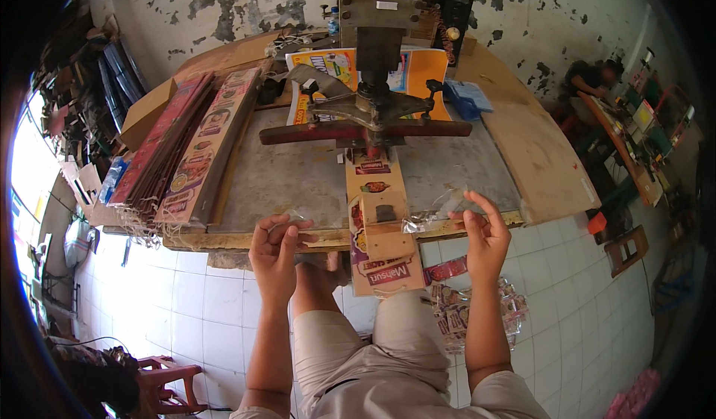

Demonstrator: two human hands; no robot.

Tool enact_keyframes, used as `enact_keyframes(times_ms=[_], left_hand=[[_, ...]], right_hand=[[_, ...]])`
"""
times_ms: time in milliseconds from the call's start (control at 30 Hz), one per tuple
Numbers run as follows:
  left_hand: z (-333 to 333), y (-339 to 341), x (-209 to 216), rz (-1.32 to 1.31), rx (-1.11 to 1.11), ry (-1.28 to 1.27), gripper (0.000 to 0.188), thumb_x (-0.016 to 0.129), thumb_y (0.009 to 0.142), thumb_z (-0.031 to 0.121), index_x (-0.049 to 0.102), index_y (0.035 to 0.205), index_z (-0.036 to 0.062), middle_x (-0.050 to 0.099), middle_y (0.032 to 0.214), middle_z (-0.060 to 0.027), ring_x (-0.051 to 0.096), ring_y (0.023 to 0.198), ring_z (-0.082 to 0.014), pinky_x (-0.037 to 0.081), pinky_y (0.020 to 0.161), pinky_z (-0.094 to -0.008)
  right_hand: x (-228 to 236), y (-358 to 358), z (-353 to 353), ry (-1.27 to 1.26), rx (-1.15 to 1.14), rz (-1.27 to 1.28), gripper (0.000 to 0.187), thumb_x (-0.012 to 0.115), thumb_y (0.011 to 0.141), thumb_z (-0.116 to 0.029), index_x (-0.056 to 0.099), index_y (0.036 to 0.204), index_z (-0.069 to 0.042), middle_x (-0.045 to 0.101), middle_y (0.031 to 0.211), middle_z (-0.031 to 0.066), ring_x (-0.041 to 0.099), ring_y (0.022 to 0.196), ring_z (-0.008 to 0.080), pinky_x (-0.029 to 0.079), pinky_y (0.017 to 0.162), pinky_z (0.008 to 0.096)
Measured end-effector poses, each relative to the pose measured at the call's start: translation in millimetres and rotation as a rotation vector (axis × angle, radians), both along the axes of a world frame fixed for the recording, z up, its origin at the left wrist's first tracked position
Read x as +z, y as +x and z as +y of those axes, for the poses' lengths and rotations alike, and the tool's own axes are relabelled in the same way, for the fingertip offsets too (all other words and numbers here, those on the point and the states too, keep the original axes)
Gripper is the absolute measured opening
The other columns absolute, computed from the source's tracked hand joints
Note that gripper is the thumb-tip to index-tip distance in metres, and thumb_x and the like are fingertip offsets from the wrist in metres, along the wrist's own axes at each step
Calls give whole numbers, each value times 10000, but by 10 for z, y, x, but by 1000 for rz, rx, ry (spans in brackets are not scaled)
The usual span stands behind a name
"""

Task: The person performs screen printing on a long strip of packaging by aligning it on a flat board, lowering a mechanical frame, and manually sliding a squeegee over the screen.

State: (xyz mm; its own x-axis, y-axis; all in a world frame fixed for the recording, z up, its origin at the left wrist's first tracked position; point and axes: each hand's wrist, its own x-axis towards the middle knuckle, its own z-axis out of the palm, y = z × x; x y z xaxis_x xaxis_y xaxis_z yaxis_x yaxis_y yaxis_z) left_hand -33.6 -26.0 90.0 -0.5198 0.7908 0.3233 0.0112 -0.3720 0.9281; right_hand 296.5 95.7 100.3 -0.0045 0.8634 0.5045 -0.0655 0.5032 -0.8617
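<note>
Curling its fingers loosely, the left hand (276,251) hangs near the table (291,173) edge; the right hand (486,236) holds index finger and thumb apart beside crinkled clear film (419,222); whether either hand pinches any, I cannot tell; between the 2 hands, the printed card strip (377,199) lies partly beneath the press (373,105), overhanging the table; it looks light, stiffish and easily creased, best held by its long edges, the film limp and slippery; beyond, a brown carton (149,113) hides its contents; farther back, a bluish bottle's (333,23) contents look unclear.
</note>
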Motion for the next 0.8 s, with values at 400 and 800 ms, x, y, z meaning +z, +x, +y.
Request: enact_keyframes(times_ms=[400,800], left_hand=[[-94,110,188,142,-129,-2,296,547,1171,51,588,1453,-30,810,1188,-200,810,953,-207,622,842,-313],[151,525,767,-68,-417,-5,191,615,1143,29,613,1307,-68,809,1187,-190,815,942,-193,634,767,-252]], right_hand=[[-250,728,782,257,-828,-1032,588,740,1083,-314,589,1602,-82,618,1564,243,535,1523,351,410,1253,508],[281,-435,-136,-363,708,130,722,763,1083,-180,410,1687,0,771,1177,75,736,956,135,584,876,291]])
